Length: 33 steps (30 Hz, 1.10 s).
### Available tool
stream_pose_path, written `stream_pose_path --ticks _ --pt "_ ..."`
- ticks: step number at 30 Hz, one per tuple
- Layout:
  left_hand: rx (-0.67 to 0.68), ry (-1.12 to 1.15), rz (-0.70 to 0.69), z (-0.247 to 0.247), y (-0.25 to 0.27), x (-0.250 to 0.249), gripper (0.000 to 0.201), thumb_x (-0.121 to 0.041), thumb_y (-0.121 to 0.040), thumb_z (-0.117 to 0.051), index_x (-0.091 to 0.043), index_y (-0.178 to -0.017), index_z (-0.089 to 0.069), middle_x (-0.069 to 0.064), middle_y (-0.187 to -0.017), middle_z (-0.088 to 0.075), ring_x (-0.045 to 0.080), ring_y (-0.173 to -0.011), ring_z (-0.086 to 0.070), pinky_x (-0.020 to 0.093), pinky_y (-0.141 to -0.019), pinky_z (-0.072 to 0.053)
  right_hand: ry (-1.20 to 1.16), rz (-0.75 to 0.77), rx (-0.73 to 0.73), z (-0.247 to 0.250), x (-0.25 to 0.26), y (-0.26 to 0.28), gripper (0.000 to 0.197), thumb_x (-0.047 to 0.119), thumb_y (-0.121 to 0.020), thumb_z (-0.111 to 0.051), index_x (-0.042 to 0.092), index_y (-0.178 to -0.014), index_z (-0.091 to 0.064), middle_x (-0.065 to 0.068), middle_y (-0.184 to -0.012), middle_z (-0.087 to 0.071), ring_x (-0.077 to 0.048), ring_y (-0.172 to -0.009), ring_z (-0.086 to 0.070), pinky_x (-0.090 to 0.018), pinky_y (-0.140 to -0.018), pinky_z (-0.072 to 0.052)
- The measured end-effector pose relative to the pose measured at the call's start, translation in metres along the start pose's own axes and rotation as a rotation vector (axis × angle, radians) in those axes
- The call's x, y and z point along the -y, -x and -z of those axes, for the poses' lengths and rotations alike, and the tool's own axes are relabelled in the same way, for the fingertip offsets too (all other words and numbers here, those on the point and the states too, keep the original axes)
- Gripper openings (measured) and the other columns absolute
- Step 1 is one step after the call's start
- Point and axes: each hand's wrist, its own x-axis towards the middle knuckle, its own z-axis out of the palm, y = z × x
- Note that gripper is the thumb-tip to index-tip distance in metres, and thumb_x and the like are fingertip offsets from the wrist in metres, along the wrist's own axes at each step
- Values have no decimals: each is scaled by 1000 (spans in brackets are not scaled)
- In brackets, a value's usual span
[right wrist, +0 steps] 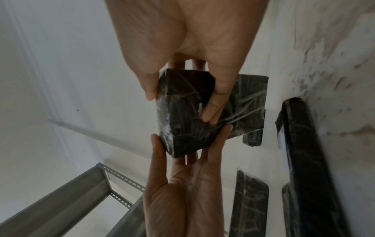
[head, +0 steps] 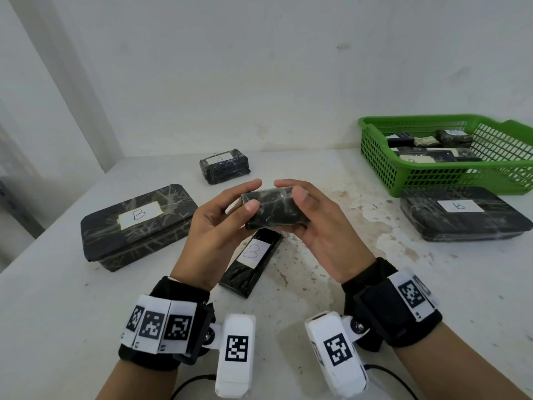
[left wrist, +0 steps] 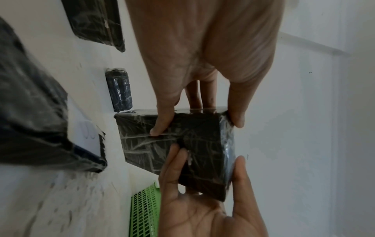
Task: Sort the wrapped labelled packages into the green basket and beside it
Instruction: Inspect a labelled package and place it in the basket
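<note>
Both hands hold one small black wrapped package (head: 272,210) (left wrist: 182,144) (right wrist: 182,125) above the table's middle. My left hand (head: 254,194) (left wrist: 198,123) pinches its left end between thumb and fingers. My right hand (head: 290,189) (right wrist: 179,105) grips the right end the same way. No label shows on it. The green basket (head: 375,151) stands at the back right with several wrapped packages inside. A flat package marked B (head: 461,215) lies just in front of the basket.
A slim package marked B (head: 251,264) lies under my hands. A large one marked B (head: 138,226) sits to the left, and a small one marked A (head: 225,166) lies further back. The white table (head: 317,284) meets the wall. A grey metal rack (right wrist: 81,192) stands off its left side.
</note>
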Motion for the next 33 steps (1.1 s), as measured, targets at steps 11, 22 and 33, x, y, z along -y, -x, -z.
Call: stream_pose_path --ticks 11,22,33 --pt "-4 -10 0 2 0 6 52 -17 -73 -74 -9 -123 -64 19 -108 -70 33 -105 -67 44 -96 -54 58 20 14 5 -7 -1 39 28 -79 -76 18 -116 -67 -17 -121 -66 -29 -111 -66 -44 -95 -53" --pt "-11 12 -34 3 -1 0 49 -18 -73 -72 -3 -119 -64 15 -108 -70 31 -103 -67 41 -86 -58 103 99 -9 1 -12 -1 41 35 -74 -79 20 -111 -69 -16 -129 -59 -28 -117 -62 -45 -94 -54" --pt "19 -13 -70 3 -2 6 46 -17 -75 -71 1 -116 -63 19 -122 -65 33 -109 -64 37 -81 -56 177 145 -109 -4 -15 1 36 39 -79 -71 15 -105 -67 -7 -127 -60 -25 -117 -61 -51 -96 -54"
